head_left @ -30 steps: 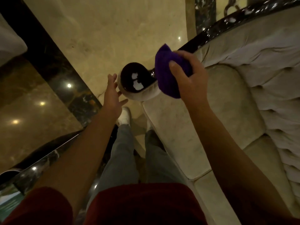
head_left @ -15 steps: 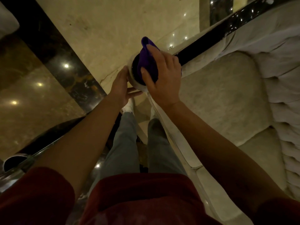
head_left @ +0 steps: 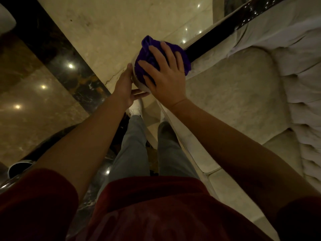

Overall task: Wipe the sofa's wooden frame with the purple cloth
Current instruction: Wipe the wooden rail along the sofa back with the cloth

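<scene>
Under and beyond both of my hands I see the polished marble floor [head_left: 121, 23], pale with a dark veined band running off past my left forearm, and ceiling lights reflected in it. To the right of my right hand sits the cream sofa [head_left: 234, 94], its seat cushion just beside my right wrist and its tufted back farther out to the right. The sofa's wooden frame [head_left: 205, 43] is a dark glossy rail that runs away from my right fingertips toward the upper right; its rounded arm end lies directly beneath my right palm, mostly covered.

My legs in grey trousers [head_left: 133, 146] stand below the hands, close against the sofa's front edge, with a red shirt [head_left: 147, 211] at the bottom of view.

My right hand [head_left: 166, 79] lies palm down with fingers spread, pressing the purple cloth [head_left: 149, 54] onto the frame's rounded end. The cloth is bunched, and it shows above and between my fingers and wraps over the far side of the knob.

My left hand [head_left: 124, 87] is just to the left of the right one, fingers extended and loose, touching the pale side of the arm end below the cloth; it grips nothing that I can see.
</scene>
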Action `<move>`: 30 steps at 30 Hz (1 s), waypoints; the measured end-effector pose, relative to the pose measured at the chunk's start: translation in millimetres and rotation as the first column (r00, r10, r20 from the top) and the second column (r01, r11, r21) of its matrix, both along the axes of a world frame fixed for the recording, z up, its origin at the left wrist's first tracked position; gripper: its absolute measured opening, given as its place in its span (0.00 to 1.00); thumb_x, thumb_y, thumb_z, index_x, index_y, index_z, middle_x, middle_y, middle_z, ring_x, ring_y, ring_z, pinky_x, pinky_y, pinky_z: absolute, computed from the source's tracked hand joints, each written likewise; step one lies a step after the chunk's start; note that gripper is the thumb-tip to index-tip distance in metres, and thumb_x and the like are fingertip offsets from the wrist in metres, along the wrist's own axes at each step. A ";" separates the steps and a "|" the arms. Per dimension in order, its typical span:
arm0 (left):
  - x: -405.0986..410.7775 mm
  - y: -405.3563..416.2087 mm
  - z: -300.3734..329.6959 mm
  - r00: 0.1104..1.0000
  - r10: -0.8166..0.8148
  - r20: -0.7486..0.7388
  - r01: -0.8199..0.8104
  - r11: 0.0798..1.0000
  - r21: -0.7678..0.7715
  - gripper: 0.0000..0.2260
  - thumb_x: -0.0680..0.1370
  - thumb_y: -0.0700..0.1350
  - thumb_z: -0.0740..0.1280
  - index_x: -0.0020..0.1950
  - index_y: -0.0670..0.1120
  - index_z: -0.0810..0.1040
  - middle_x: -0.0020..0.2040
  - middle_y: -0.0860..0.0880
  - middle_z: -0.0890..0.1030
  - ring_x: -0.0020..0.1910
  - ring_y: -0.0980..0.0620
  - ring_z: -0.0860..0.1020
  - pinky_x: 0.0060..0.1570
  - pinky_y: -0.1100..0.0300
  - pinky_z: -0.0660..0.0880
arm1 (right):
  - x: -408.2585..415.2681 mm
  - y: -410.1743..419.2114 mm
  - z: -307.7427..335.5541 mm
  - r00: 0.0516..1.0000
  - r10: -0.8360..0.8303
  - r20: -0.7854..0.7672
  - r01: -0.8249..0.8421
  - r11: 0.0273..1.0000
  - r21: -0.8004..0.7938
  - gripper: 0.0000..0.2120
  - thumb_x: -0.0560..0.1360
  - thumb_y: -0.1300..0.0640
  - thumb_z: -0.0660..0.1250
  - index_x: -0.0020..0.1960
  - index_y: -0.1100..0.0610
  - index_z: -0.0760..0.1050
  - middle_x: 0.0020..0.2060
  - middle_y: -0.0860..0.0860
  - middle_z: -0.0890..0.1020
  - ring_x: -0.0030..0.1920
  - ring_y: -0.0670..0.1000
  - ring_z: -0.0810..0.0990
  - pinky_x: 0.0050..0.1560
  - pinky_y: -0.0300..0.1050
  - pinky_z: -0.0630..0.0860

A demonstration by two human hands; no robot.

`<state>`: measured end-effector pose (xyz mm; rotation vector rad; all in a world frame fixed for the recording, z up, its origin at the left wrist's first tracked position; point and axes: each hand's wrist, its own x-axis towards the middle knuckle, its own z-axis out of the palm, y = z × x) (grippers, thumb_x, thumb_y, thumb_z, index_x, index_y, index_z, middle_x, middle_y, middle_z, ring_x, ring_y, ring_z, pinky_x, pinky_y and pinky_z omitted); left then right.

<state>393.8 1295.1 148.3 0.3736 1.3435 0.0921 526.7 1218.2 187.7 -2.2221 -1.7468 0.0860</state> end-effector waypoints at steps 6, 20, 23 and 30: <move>15.3 -7.6 -2.6 0.992 0.052 -0.115 -0.052 0.999 0.006 0.27 0.83 0.65 0.56 0.77 0.53 0.70 0.75 0.48 0.74 0.62 0.38 0.81 0.54 0.41 0.84 | 65.2 -1.7 18.0 0.984 0.077 0.160 -0.068 0.996 -0.058 0.13 0.79 0.50 0.67 0.59 0.52 0.84 0.64 0.57 0.83 0.69 0.64 0.78 0.71 0.67 0.71; -9.6 -10.5 -11.5 0.999 -0.019 0.037 0.018 0.999 0.030 0.18 0.83 0.59 0.63 0.70 0.54 0.79 0.67 0.51 0.80 0.62 0.41 0.81 0.58 0.43 0.83 | -24.6 15.4 6.0 0.945 -0.325 -0.045 0.322 0.944 -0.074 0.16 0.80 0.50 0.65 0.66 0.52 0.82 0.70 0.58 0.79 0.74 0.64 0.72 0.75 0.65 0.62; -14.9 -10.0 -9.4 0.997 -0.051 0.054 0.048 0.997 0.057 0.19 0.83 0.60 0.62 0.71 0.56 0.78 0.67 0.52 0.81 0.64 0.42 0.81 0.58 0.46 0.83 | -36.2 17.9 7.2 0.954 -0.293 -0.070 0.287 0.954 -0.087 0.17 0.81 0.50 0.64 0.67 0.50 0.81 0.71 0.57 0.78 0.75 0.64 0.70 0.75 0.65 0.63; -11.2 -14.5 -14.0 0.996 -0.039 0.084 0.034 0.997 0.065 0.20 0.89 0.54 0.50 0.79 0.53 0.66 0.65 0.58 0.79 0.60 0.62 0.81 0.63 0.57 0.79 | -50.1 21.8 7.6 0.988 -0.145 -0.051 0.135 0.977 -0.165 0.17 0.82 0.48 0.63 0.70 0.46 0.79 0.75 0.51 0.75 0.78 0.62 0.67 0.74 0.63 0.62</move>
